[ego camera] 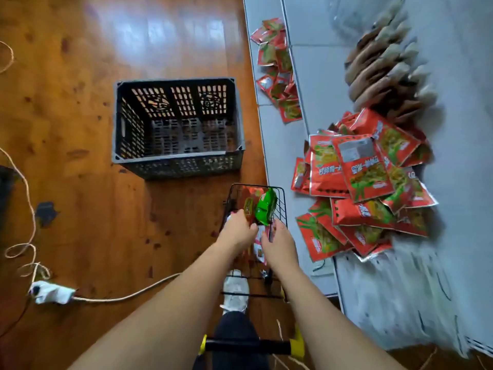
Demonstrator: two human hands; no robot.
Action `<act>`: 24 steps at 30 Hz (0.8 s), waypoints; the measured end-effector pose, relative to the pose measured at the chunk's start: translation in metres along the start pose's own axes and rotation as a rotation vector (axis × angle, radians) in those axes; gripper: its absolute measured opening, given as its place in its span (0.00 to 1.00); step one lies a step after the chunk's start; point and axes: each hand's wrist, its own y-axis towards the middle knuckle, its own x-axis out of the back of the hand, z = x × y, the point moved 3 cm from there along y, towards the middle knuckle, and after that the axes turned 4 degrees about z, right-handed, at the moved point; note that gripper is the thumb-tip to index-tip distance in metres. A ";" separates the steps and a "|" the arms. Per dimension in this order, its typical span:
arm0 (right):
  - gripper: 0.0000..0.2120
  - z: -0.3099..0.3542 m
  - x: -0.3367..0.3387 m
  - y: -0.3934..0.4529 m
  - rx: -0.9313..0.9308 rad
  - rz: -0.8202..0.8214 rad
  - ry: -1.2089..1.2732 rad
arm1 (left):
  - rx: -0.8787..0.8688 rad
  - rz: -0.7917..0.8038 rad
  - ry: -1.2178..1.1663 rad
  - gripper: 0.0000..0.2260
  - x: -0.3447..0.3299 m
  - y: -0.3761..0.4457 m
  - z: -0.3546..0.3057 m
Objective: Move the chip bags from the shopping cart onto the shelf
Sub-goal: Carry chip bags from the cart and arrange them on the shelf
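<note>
**Two hands down in the wire cart**

Both bare hands reached into the small black wire shopping cart [280, 206]. Left hand [238, 230] curled over a red chip bag [248, 206], apparently pinching its edge; right hand [280, 243] curled at the lower end of a bright green chip bag [265, 206], fingertips hidden, so grip not fully certain. Green bag stood nearly upright in the cart, long axis running top to bottom of view, upper end leaning toward the pale grey shelf [320, 65]. More red and white packets underneath, mostly hidden by hands and blurred.

Heaped on the shelf just right of the cart: a loose pile of red foil chip bags with green print [365, 182], lying flat at mixed angles. Farther back, a row of brown packets [384, 65], smeared by blur, and a smaller scatter of red packets [277, 68] along the shelf's lower ledge.

Dark grey slatted plastic crate [177, 126] on the wooden floor [66, 129], nothing discernible inside. Cart's black handle with yellow ends [248, 345] partly cut off by a dark trouser leg; white shoe [236, 292] seen through the wires. Pale cord [29, 209] trailing at left.
</note>
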 end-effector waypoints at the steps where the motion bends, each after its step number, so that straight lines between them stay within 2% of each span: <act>1: 0.17 -0.005 -0.011 0.024 0.001 -0.002 -0.004 | 0.011 -0.016 -0.014 0.19 -0.006 0.027 0.006; 6: 0.20 -0.024 -0.053 0.113 0.000 -0.090 -0.013 | 0.061 -0.096 -0.094 0.31 -0.029 0.104 0.023; 7: 0.20 -0.026 -0.057 0.122 0.000 -0.122 -0.014 | 0.068 -0.105 -0.094 0.30 -0.034 0.114 0.027; 11: 0.09 -0.029 -0.063 0.135 0.016 -0.232 0.009 | -0.047 -0.183 -0.057 0.08 -0.042 0.126 0.032; 15: 0.04 -0.018 -0.061 0.120 0.090 -0.283 0.100 | -0.101 -0.254 -0.137 0.05 -0.030 0.106 0.024; 17: 0.04 -0.009 -0.054 0.106 0.118 -0.317 0.187 | -0.065 -0.227 -0.260 0.06 -0.019 0.087 0.016; 19: 0.03 0.002 -0.046 0.089 0.127 -0.285 0.276 | -0.033 -0.160 -0.429 0.10 -0.010 0.065 0.010; 21: 0.07 0.013 -0.041 0.071 0.113 -0.179 0.376 | -0.043 -0.113 -0.549 0.15 -0.002 0.046 0.006; 24: 0.13 0.029 -0.030 0.034 0.102 -0.089 0.635 | -0.065 -0.102 -0.546 0.18 0.016 0.019 0.005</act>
